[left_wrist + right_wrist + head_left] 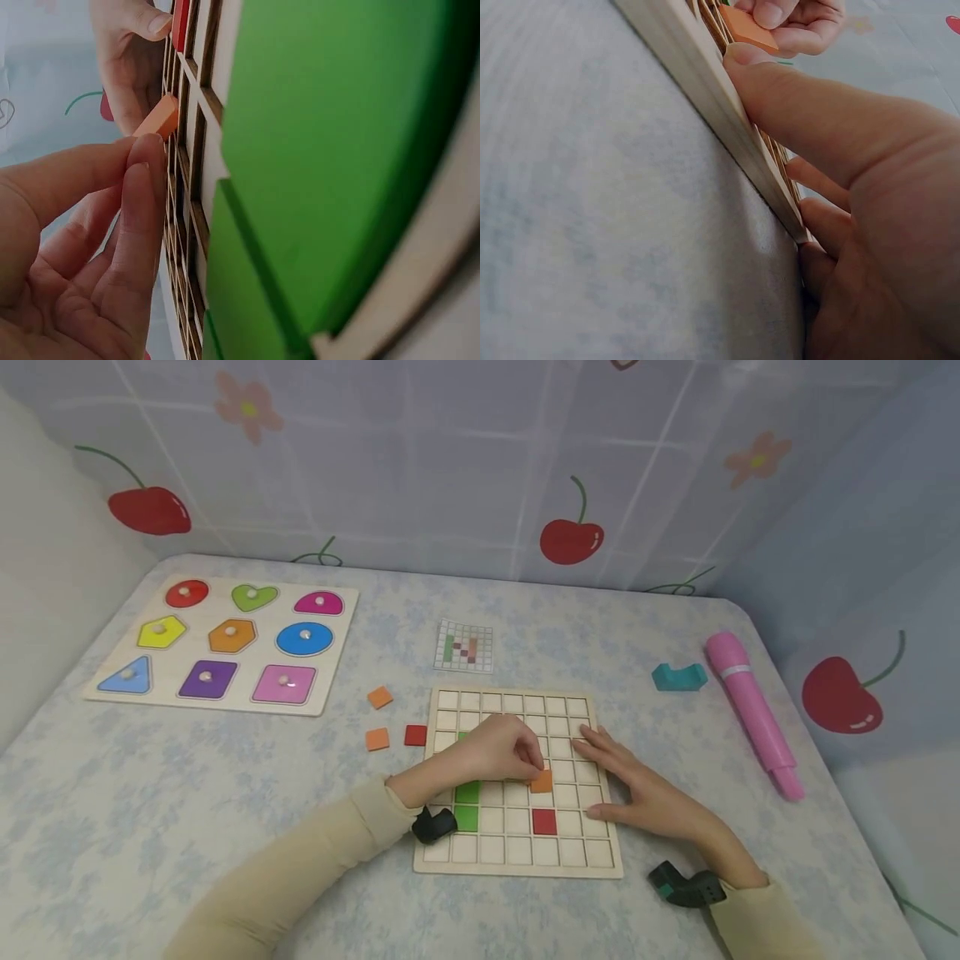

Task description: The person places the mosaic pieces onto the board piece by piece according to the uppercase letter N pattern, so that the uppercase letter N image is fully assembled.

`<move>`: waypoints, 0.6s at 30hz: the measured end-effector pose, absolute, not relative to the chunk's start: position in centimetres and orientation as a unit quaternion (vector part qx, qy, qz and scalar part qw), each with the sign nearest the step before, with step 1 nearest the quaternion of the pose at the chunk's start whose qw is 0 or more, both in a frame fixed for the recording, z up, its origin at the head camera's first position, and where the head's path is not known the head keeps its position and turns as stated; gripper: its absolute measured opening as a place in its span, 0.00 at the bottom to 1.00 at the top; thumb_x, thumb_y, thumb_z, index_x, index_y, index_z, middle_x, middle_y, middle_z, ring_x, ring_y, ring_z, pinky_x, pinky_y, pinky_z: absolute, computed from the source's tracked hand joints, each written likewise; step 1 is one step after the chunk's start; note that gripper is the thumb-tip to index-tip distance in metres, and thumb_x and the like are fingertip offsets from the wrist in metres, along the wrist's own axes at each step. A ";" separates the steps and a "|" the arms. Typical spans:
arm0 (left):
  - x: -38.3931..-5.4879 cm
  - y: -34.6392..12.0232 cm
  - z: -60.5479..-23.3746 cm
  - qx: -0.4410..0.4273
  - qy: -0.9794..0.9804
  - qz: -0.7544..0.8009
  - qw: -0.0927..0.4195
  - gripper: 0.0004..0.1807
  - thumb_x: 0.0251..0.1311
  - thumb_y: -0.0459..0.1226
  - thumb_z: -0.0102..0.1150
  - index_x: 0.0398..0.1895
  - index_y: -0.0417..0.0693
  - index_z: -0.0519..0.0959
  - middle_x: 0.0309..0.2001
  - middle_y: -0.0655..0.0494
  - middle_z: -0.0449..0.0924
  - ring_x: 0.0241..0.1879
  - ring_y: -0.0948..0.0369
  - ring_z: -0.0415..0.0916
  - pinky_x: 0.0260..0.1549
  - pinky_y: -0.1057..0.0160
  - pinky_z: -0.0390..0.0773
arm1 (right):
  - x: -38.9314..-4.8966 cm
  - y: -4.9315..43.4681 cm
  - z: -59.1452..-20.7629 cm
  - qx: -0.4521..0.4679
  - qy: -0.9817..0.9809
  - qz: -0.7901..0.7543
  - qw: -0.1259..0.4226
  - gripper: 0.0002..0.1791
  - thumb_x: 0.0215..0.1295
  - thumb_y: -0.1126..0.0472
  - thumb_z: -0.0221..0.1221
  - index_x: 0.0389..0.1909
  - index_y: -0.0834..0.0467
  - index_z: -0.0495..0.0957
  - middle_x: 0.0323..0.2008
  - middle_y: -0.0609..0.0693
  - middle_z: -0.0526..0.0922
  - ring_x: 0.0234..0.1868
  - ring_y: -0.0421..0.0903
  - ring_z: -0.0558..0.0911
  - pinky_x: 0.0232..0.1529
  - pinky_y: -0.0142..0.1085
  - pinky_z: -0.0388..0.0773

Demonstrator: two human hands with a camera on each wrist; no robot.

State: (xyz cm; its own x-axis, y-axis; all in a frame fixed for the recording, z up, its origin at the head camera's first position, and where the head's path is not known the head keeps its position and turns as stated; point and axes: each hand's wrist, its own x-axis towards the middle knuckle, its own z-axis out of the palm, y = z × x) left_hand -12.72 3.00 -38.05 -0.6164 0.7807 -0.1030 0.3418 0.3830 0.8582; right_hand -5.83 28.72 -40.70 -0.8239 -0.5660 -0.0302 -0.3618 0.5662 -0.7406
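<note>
My left hand [501, 750] pinches an orange square tile [542, 782] between thumb and fingertips, right at a cell of the wooden grid board [517, 863]. In the left wrist view the orange tile [159, 118] is tilted, one edge at the grid. Green tiles [467, 817] fill cells in a left column of the board, partly hidden by my left hand and forearm. A red tile [544, 822] sits in a cell just below the orange one. My right hand [645, 789] rests with spread, fairly straight fingers along the board's right edge; the right wrist view shows its thumb [795, 94] on the rim.
Left of the board lie two orange tiles [377, 739] and a red tile [416, 735]. A patterned card [463, 647] lies behind it. A knobbed shape puzzle [225, 639] is at the far left; a teal block [678, 677] and a pink stick-shaped toy [753, 714] lie right.
</note>
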 end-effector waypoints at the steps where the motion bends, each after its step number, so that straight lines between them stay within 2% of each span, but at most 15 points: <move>1: -12.7 3.0 -38.0 0.352 0.793 0.425 0.259 0.02 0.52 0.30 0.66 0.25 0.44 0.84 0.19 0.63 0.79 0.22 0.67 0.76 0.28 0.69 0.74 | -5.8 28.7 -40.7 -0.264 0.875 -0.383 0.135 0.44 0.56 0.54 0.66 0.71 0.55 0.55 0.72 0.54 0.44 0.71 0.57 0.37 0.58 0.65 0.44; 6: -12.3 3.1 -38.0 0.356 0.801 0.402 0.264 0.04 0.51 0.31 0.67 0.23 0.46 0.83 0.19 0.65 0.78 0.22 0.68 0.75 0.27 0.69 0.73 | -5.6 28.6 -40.7 -0.263 0.874 -0.385 0.137 0.44 0.56 0.53 0.66 0.71 0.56 0.55 0.72 0.55 0.45 0.71 0.57 0.38 0.58 0.65 0.44; 10: -11.9 3.3 -38.0 0.378 0.816 0.365 0.243 0.08 0.51 0.32 0.67 0.19 0.51 0.82 0.19 0.67 0.76 0.23 0.68 0.72 0.26 0.70 0.72 | -5.6 28.6 -40.6 -0.268 0.873 -0.386 0.134 0.44 0.57 0.54 0.66 0.71 0.56 0.55 0.72 0.56 0.45 0.71 0.57 0.38 0.57 0.66 0.45; 13: -11.8 3.4 -37.9 0.391 0.819 0.352 0.231 0.09 0.51 0.32 0.67 0.18 0.52 0.81 0.19 0.67 0.75 0.22 0.68 0.71 0.26 0.70 0.71 | -5.6 28.6 -40.6 -0.270 0.872 -0.387 0.131 0.43 0.57 0.54 0.65 0.71 0.56 0.55 0.72 0.56 0.45 0.70 0.58 0.38 0.57 0.66 0.45; 18: -12.3 2.6 -37.6 0.391 0.795 0.398 0.239 0.06 0.52 0.31 0.66 0.21 0.49 0.81 0.22 0.66 0.77 0.24 0.68 0.74 0.27 0.69 0.73 | -5.7 28.6 -40.5 -0.267 0.873 -0.386 0.132 0.44 0.57 0.54 0.66 0.71 0.55 0.55 0.72 0.55 0.45 0.71 0.57 0.38 0.57 0.66 0.45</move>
